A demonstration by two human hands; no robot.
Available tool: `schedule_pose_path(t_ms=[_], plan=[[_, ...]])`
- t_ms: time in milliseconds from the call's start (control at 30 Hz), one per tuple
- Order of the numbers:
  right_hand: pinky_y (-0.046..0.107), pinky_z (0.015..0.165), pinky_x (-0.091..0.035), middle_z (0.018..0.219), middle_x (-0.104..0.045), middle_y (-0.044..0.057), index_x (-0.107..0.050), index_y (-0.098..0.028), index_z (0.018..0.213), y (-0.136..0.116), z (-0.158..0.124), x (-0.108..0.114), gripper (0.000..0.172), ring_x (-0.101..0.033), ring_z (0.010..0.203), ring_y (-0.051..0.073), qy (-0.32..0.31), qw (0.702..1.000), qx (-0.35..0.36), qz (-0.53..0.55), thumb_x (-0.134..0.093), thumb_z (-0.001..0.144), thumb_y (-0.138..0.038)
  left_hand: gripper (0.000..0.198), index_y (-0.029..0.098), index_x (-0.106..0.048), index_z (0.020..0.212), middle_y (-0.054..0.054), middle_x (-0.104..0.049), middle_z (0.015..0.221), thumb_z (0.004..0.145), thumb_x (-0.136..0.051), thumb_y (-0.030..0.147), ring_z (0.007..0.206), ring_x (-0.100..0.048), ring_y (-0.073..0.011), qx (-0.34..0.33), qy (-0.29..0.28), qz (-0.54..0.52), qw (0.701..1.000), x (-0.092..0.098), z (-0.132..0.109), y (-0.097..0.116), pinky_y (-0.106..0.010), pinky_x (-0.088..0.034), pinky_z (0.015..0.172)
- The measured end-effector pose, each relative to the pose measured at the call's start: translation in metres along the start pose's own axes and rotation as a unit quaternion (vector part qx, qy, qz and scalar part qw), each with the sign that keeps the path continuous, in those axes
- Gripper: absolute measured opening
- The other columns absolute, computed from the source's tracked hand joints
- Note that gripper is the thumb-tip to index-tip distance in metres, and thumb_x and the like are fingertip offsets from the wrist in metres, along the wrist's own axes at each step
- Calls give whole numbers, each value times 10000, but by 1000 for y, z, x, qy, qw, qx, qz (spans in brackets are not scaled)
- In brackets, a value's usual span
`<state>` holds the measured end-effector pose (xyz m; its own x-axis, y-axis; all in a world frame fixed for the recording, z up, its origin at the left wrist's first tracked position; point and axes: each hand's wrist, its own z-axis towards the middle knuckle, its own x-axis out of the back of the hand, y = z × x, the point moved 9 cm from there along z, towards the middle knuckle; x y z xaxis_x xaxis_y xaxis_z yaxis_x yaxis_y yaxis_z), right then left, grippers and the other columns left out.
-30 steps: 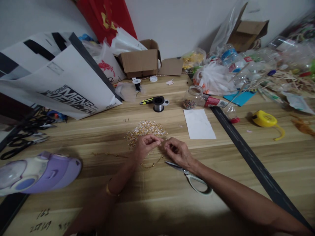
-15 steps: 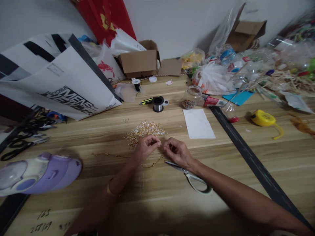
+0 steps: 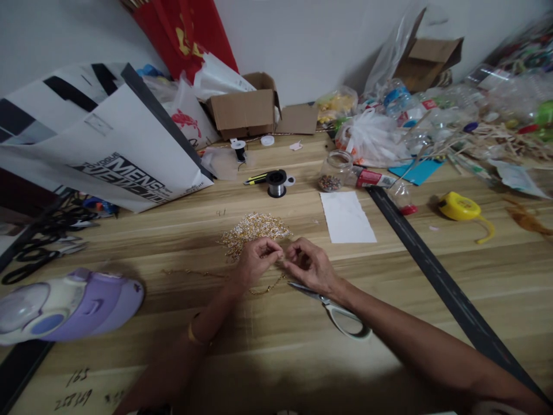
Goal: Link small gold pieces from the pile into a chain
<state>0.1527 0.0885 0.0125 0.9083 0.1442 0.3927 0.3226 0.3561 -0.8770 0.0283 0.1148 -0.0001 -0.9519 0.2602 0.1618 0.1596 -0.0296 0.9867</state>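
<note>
My left hand [image 3: 258, 259] is closed in a pinch at the front edge of a pile of small gold and silver beads [image 3: 254, 227]. Whatever lies between its fingertips is too small to make out. Close beside it, my right hand [image 3: 313, 266] has curled fingers, with thumb and forefinger tips near the left fingertips; something tiny there cannot be named. A thin gold beaded chain [image 3: 268, 288] lies on the table below the hands, running left past my left wrist. Under my right wrist are scissors [image 3: 341, 317] with pale handles, their blades pointing left.
Behind the hands are a wire spool [image 3: 276, 183], a jar of beads [image 3: 334, 173] and white paper [image 3: 348, 217]. A yellow tape measure [image 3: 460, 206] lies right. At left stand a purple-and-white device [image 3: 86, 305], black scissors [image 3: 43, 253] and a large paper bag [image 3: 129, 150].
My right thumb and forefinger have spread a little and moved closer to the left fingertips. My left hand stays almost still; the chain and scissors have not moved.
</note>
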Motion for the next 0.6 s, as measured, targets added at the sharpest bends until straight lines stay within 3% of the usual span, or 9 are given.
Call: schedule_pose_path(t_ms=[267,600], plan=[[203,503,-371,671,-567,-1,-584,-168,775,5,0,-1,106,-475,545,94,9,1000,4,-17,-600,797,-270,78,132,-612,689,-17,-640,674,689,-656,197,654,-595,-116,-16,-6,12,1000,-4,-1,0,-217,-463,651],[204,490,-361,628,-577,0,-587,-165,727,7,0,0,134,-481,520,97,6,999,-4,-38,-565,806,-271,120,127,-623,665,-16,-640,630,654,-687,227,603,-580,-107,20,10,-4,1000,-1,1,-8,-203,-454,596]])
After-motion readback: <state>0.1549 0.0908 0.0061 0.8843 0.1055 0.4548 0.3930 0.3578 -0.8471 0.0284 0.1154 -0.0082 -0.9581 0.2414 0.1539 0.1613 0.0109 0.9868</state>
